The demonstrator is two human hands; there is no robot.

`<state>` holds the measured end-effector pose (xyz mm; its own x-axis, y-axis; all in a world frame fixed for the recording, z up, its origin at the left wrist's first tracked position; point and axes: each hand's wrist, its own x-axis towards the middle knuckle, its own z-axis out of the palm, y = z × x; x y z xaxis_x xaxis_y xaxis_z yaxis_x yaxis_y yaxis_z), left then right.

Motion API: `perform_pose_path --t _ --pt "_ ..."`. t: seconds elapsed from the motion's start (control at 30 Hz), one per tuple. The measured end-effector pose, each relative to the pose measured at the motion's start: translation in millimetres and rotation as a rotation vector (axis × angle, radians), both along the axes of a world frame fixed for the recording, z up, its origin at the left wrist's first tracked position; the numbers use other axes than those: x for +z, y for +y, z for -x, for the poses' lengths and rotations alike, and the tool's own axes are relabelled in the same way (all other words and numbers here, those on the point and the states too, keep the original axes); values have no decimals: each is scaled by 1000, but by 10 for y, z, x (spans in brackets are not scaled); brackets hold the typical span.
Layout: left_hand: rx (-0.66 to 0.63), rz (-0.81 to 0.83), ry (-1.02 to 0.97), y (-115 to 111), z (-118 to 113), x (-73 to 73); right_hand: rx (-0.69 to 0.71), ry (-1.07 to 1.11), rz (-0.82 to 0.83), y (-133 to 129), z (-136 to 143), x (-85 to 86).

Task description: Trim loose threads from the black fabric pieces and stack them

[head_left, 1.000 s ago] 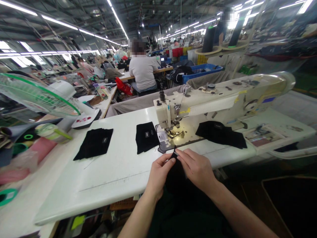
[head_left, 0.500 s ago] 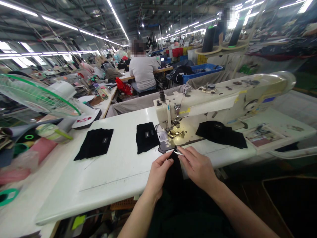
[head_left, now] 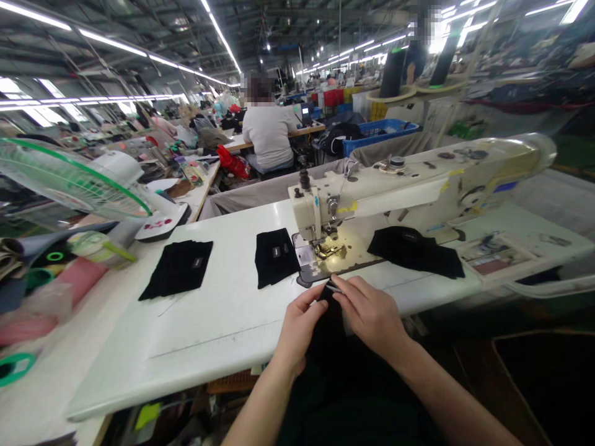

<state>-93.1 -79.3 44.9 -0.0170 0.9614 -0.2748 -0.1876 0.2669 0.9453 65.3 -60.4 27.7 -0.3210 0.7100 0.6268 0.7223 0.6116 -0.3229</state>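
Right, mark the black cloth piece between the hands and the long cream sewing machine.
Black cloth piece (head_left: 329, 317), head view, its visible middle.
Long cream sewing machine (head_left: 418, 173), head view, its horizontal arm.

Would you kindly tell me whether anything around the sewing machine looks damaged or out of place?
Yes, mildly: the machine has a patchy plate, as if its coating has worn, and a stray thread seems to lie by the leftmost black cloth. Nothing looks spilled.

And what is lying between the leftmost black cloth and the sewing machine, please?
Another black cloth with a small pale label lies between the leftmost black cloth and the sewing machine, on the white table; the head view shows it.
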Motion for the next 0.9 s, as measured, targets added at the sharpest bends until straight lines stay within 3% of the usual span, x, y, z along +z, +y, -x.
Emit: perform_pose_path --t 0.3,0.5,0.9 --pt "-5 18 -4 13 -2 12 10 -39 -59 -13 -4 -2" --pt "32 57 -67 31 1 1 1 93 15 -1 -30 -36" --pt "15 74 -110 22 -1 15 9 79 60 5 -29 -44"
